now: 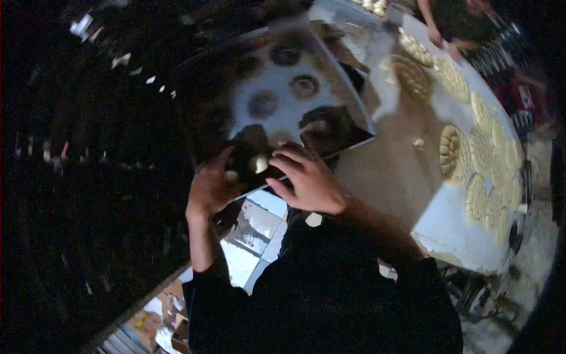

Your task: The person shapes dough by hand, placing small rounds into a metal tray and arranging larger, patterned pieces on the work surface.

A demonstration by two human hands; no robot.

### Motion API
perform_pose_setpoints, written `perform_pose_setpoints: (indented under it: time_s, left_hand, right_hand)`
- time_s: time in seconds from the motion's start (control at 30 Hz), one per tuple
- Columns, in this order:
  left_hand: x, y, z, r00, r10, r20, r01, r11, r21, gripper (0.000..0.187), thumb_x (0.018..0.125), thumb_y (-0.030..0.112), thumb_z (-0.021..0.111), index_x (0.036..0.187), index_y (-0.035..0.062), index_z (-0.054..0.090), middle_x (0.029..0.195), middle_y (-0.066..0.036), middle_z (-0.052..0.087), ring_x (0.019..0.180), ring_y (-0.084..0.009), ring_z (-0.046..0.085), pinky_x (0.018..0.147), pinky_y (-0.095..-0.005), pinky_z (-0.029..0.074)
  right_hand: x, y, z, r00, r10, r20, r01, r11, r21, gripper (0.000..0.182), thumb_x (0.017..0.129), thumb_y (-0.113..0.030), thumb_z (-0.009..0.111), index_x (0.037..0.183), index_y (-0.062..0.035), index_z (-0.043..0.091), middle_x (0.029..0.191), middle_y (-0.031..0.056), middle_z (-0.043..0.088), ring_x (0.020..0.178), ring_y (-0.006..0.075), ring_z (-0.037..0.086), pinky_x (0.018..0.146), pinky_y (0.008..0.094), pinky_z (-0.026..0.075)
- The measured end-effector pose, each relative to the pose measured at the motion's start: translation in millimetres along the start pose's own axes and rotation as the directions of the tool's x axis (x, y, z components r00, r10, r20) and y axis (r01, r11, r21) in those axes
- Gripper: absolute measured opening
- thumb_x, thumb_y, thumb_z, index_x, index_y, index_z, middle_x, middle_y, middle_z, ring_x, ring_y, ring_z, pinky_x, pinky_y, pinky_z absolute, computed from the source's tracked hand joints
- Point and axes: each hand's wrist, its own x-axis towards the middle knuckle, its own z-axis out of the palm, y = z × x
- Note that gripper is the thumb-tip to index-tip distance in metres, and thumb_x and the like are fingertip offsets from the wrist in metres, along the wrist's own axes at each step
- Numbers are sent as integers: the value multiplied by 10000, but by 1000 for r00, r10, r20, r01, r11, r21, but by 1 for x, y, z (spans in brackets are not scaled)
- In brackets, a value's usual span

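Note:
A dark baking tray (277,79) with round dark marks on its surface lies in front of me, tilted in view. Over its near edge are both of my hands. My left hand (215,183) is blurred, its fingers bent over the tray's near left part; what they touch is hidden in shadow. My right hand (306,180) has its fingers spread apart at the near edge, with nothing visible in its grasp. Between the two hands a small pale piece (258,163) rests on the dark surface.
Right of the tray stands a pale table (457,236) with several shaped dough pieces (480,150) along its far side. Another person's arm (433,29) reaches its top edge. Boxes and scraps (159,321) lie low at left.

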Motion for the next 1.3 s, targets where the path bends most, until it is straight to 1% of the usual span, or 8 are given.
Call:
perform_pose_setpoints:
  time_s: [0.17, 0.27, 0.47, 0.57, 0.73, 0.93, 1.13, 1.3]
  left_hand:
    - [34, 124, 12, 910, 169, -379, -209, 976, -66, 471, 748, 111, 744, 1178, 19, 576, 1042, -188, 632, 942, -372, 621, 850, -447, 505]
    - [62, 246, 96, 846, 365, -388, -533, 571, -625, 367, 770, 123, 778, 1091, 37, 624, 947, -93, 650, 847, -181, 624, 771, -313, 501]
    - [255, 348, 346, 974, 215, 67, -35, 440, -897, 360, 900, 261, 689, 1129, -11, 632, 1009, -145, 673, 820, -184, 651, 656, -304, 531]
    - [406, 352, 389, 975, 125, -182, -189, 899, -396, 367, 908, 351, 659, 1054, 16, 677, 778, -107, 696, 640, -194, 640, 575, -323, 513]
    - [453, 423, 370, 970, -206, -130, 179, 964, -197, 473, 862, 420, 675, 1099, 17, 606, 929, -133, 662, 803, -249, 635, 720, -368, 509]
    - [403, 415, 366, 886, -429, -175, 293, 812, -504, 621, 806, 503, 694, 1153, 19, 521, 1109, -166, 622, 999, -316, 629, 894, -421, 504]
    - [378, 234, 454, 777, -178, -604, -36, 945, -324, 574, 830, 360, 687, 1230, 14, 464, 1083, -179, 574, 868, -279, 615, 778, -379, 517]
    - [216, 247, 419, 892, 111, -439, -352, 779, -519, 528, 830, 362, 682, 1184, 22, 487, 1078, -176, 577, 894, -296, 602, 800, -399, 502]
  right_hand:
    - [-136, 93, -88, 827, 266, -495, -330, 943, -47, 174, 802, -147, 681, 891, -16, 608, 864, 159, 626, 831, 349, 626, 744, 428, 497]
    - [-236, 156, -115, 648, 614, -450, -699, 714, -32, 133, 776, -140, 666, 811, -41, 584, 816, 146, 618, 790, 365, 589, 722, 433, 474]
    - [-434, 179, -183, 636, 535, -556, -711, 687, -153, 202, 887, -190, 593, 796, -12, 562, 757, 154, 570, 700, 333, 556, 697, 437, 448]
    - [-462, 160, -204, 339, 678, -653, -839, 532, 117, 199, 904, -193, 570, 786, -34, 551, 753, 130, 558, 717, 316, 539, 696, 426, 424]
    - [-450, 167, -216, 368, 657, -658, -860, 509, 27, 142, 853, -163, 604, 779, -59, 540, 735, 111, 517, 713, 296, 517, 700, 409, 406]
    - [-446, 188, -209, 325, 550, -769, -854, 520, 11, 158, 834, -181, 610, 771, -50, 548, 743, 119, 539, 733, 308, 522, 706, 410, 410]
    - [-432, 202, -220, 370, 514, -774, -848, 527, -56, 302, 856, -333, 621, 735, -59, 582, 647, 89, 548, 628, 281, 550, 650, 400, 432]
    - [-418, 210, -205, 297, 594, -748, -817, 564, 123, 309, 844, -354, 644, 773, -56, 605, 661, 78, 577, 597, 221, 573, 581, 361, 462]
